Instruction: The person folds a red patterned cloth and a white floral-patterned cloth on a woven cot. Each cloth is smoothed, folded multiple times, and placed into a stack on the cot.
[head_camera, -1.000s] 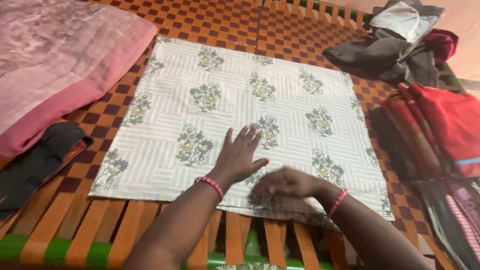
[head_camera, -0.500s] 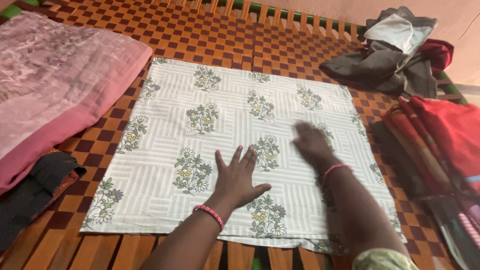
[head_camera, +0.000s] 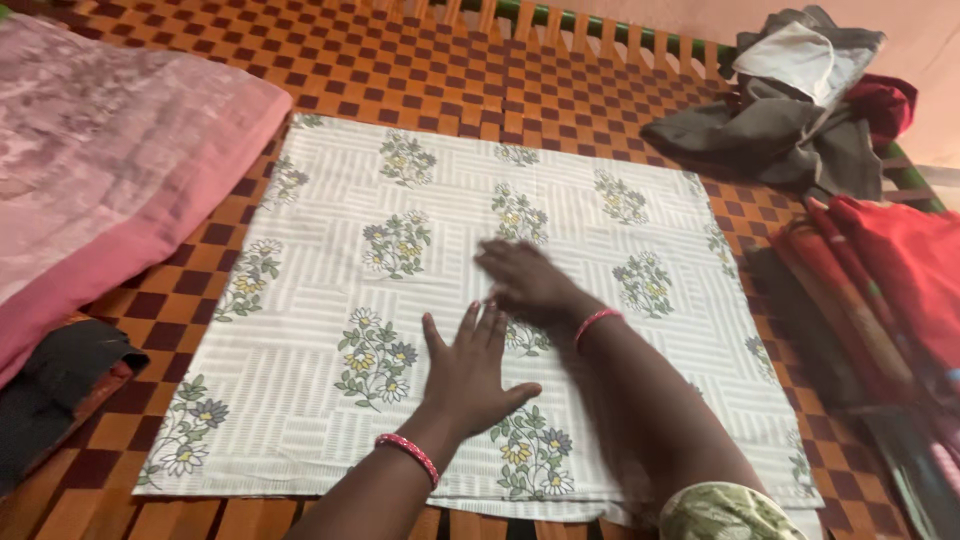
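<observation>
Floral cloth (head_camera: 330, 330): white, striped weave with flower sprigs, folded to a flat rectangle on the woven cot (head_camera: 420, 60). Long axis runs 9 to 3 o'clock across the view; the near edge lies toward 6 o'clock, the far edge toward 12. It lies flat, with a second layer showing along the near edge.

Left hand (head_camera: 470, 370): flat on the cloth, palm down, fingers spread apart and pointing to 12 o'clock, gripping nothing. The cloth extends under and around it on all sides; the hand sits below the cloth's middle. A red beaded bangle (head_camera: 408, 455) is on that wrist.

Right hand (head_camera: 525, 280): motion-blurred, resting on or just over the cloth near its middle, at 1 o'clock from the left hand and just beside its fingertips. Fingers appear extended toward 9 to 10 o'clock; whether it presses down cannot be told. It holds nothing.

Surroundings: folded pink blanket (head_camera: 110, 170) at 9 o'clock, beside the cloth; dark folded fabric (head_camera: 50, 385) at 8 o'clock; grey and white garment heap (head_camera: 790, 110) at 1 o'clock; red clothing stack (head_camera: 890, 280) at 3 o'clock, apart from the cloth's right edge.
</observation>
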